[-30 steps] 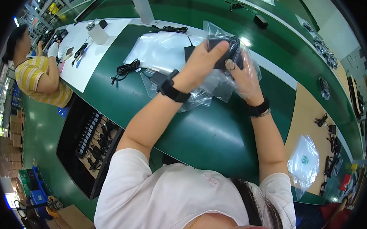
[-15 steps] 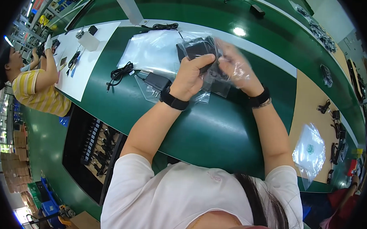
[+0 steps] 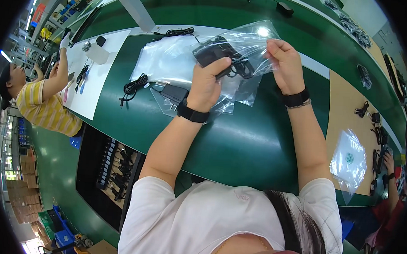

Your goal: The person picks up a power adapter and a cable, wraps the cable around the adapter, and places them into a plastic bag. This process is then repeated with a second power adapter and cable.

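Right hand (image 3: 285,66) has moved away from adapter (image 3: 212,51) gripped in left hand (image 3: 205,85).

A co-worker in a yellow-and-white striped shirt (image 3: 47,105) leans beside a long white sheet (image 3: 87,97) bearing a translucent white plastic bottle (image 3: 97,55), seen left in my remote feed. A slanting grey metal post (image 3: 132,8) rises beyond. Brown cardboard boxes (image 3: 23,201) stand stacked on glossy green floor (image 3: 52,166) near a blue cart (image 3: 64,237); at my far right, a person in red (image 3: 387,226).
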`<control>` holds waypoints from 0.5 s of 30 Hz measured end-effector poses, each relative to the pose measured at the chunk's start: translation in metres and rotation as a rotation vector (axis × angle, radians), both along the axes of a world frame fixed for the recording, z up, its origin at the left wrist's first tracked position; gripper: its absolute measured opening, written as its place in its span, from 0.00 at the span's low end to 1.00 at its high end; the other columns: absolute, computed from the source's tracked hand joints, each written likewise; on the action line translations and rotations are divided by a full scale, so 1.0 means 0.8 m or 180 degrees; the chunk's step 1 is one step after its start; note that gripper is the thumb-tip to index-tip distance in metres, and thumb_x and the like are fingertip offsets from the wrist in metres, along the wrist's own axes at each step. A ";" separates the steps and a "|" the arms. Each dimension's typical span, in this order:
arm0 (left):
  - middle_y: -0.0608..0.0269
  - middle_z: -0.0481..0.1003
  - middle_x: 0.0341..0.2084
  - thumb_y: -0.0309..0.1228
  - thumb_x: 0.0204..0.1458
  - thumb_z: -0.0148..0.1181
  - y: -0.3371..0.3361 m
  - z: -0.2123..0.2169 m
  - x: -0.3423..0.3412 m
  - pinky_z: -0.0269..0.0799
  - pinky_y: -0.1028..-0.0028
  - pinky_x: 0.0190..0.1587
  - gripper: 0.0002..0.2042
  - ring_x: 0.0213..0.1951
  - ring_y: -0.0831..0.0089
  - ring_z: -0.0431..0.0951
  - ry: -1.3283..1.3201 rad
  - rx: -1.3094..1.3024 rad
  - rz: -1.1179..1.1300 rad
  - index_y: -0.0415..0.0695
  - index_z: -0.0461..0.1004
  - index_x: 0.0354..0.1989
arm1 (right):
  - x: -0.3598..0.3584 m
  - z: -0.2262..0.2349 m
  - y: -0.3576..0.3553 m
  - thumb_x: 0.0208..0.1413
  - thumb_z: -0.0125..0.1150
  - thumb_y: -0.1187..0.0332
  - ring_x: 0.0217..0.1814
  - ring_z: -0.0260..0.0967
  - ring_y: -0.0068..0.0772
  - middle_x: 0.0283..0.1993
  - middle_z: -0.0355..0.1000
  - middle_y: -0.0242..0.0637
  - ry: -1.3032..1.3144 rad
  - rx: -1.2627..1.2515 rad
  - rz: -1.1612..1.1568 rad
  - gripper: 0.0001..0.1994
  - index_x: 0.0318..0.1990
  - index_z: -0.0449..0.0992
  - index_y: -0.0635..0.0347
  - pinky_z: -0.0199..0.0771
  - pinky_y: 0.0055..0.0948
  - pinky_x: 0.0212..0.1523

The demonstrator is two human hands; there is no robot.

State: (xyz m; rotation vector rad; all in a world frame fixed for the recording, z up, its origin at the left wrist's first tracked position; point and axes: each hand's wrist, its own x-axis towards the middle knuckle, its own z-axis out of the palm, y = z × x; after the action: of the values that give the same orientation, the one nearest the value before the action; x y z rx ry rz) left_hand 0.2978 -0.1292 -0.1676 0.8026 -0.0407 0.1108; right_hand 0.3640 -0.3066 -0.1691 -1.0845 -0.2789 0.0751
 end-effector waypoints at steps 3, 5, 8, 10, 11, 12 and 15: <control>0.64 0.73 0.30 0.19 0.43 0.56 0.000 -0.006 0.004 0.67 0.76 0.41 0.08 0.35 0.75 0.72 0.0001 -0.0160 0.0057 0.40 0.72 0.33 | 0.018 0.004 -0.014 0.53 0.55 0.67 0.40 0.66 0.28 0.41 0.69 0.39 -0.0522 -0.0376 -0.0907 0.14 0.44 0.68 0.65 0.66 0.25 0.42; 0.65 0.73 0.30 0.19 0.43 0.56 0.005 -0.002 0.005 0.67 0.76 0.41 0.08 0.34 0.75 0.72 0.0023 -0.0251 0.0142 0.40 0.71 0.33 | 0.017 -0.008 -0.016 0.52 0.54 0.60 0.48 0.62 0.32 0.47 0.65 0.42 -0.0283 0.0008 -0.0800 0.21 0.51 0.62 0.61 0.64 0.33 0.47; 0.64 0.73 0.31 0.19 0.43 0.55 0.005 -0.005 0.008 0.66 0.76 0.41 0.09 0.34 0.75 0.72 0.0001 -0.0366 0.0212 0.40 0.71 0.34 | -0.012 -0.035 0.004 0.48 0.49 0.42 0.61 0.52 0.38 0.59 0.55 0.42 0.0168 0.0282 0.0799 0.39 0.63 0.45 0.51 0.56 0.50 0.54; 0.64 0.74 0.33 0.19 0.44 0.55 -0.006 -0.008 0.001 0.66 0.76 0.43 0.10 0.36 0.74 0.72 -0.0189 -0.0077 -0.0105 0.40 0.72 0.36 | -0.043 -0.017 0.035 0.51 0.48 0.44 0.59 0.54 0.35 0.58 0.57 0.40 0.0724 0.0527 0.1358 0.34 0.60 0.53 0.55 0.59 0.50 0.51; 0.65 0.73 0.35 0.20 0.44 0.56 -0.016 -0.008 -0.004 0.65 0.76 0.44 0.12 0.39 0.74 0.71 -0.0121 -0.0010 0.0051 0.40 0.71 0.39 | -0.049 -0.004 0.043 0.52 0.48 0.45 0.57 0.57 0.33 0.56 0.60 0.39 0.0806 0.0622 0.1284 0.31 0.58 0.57 0.57 0.62 0.47 0.49; 0.66 0.72 0.37 0.22 0.45 0.58 -0.020 -0.012 -0.005 0.64 0.76 0.45 0.14 0.42 0.75 0.70 -0.0130 0.0002 0.0055 0.41 0.70 0.42 | -0.053 0.005 0.046 0.53 0.47 0.47 0.54 0.59 0.31 0.53 0.63 0.38 0.0897 0.0722 0.1211 0.29 0.56 0.60 0.59 0.64 0.43 0.48; 0.66 0.71 0.38 0.27 0.44 0.61 -0.011 -0.007 0.001 0.64 0.76 0.44 0.16 0.41 0.75 0.70 -0.0222 0.0448 -0.0034 0.42 0.69 0.44 | -0.042 0.002 0.037 0.56 0.50 0.58 0.42 0.68 0.29 0.42 0.70 0.34 0.0412 0.0183 0.0550 0.18 0.46 0.69 0.63 0.67 0.28 0.43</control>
State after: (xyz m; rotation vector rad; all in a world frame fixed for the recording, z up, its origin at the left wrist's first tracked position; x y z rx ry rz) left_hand 0.2985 -0.1378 -0.1734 0.9387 -0.1196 0.1267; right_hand 0.3304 -0.2772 -0.1678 -0.9923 -0.2562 0.2891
